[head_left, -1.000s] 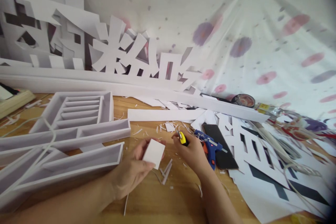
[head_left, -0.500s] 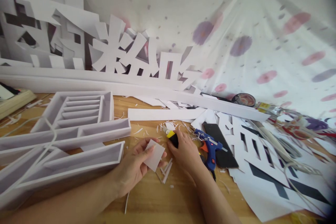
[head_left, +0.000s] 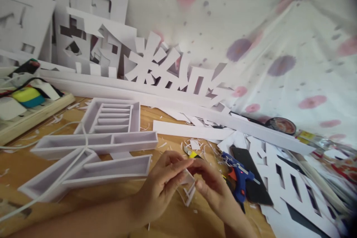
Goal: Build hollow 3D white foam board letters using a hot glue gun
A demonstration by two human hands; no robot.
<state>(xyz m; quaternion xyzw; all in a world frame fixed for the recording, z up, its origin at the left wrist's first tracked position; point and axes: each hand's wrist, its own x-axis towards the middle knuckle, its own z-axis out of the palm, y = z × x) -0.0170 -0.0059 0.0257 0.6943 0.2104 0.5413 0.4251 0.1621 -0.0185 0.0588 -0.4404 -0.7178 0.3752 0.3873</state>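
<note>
Between my two hands is a small white square of foam board [head_left: 189, 177], mostly hidden by my fingers. My left hand [head_left: 164, 184] pinches it from the left. Curled around its right side is my right hand [head_left: 213, 186], with fingertips meeting those of the left. Just beyond my fingers a yellow and black cutter knife [head_left: 192, 154] lies on the wooden table, partly covered by the right hand. Thin white strips [head_left: 190, 195] show below the hands. A blue glue gun [head_left: 240, 178] rests right of my right hand.
White channel-shaped character parts [head_left: 134, 140] stand at left, crossed by a pale cable [head_left: 86, 134]. A black phone [head_left: 252, 178] lies beside the glue gun. Cut-out sheets [head_left: 295, 186] cover the right side. A long white strip [head_left: 192, 131] lies behind the hands, and a power strip [head_left: 36, 117] is far left.
My right hand has let go of the cutter knife and come to the white square in my left hand. The view has shifted left, so the scene sits further right.
</note>
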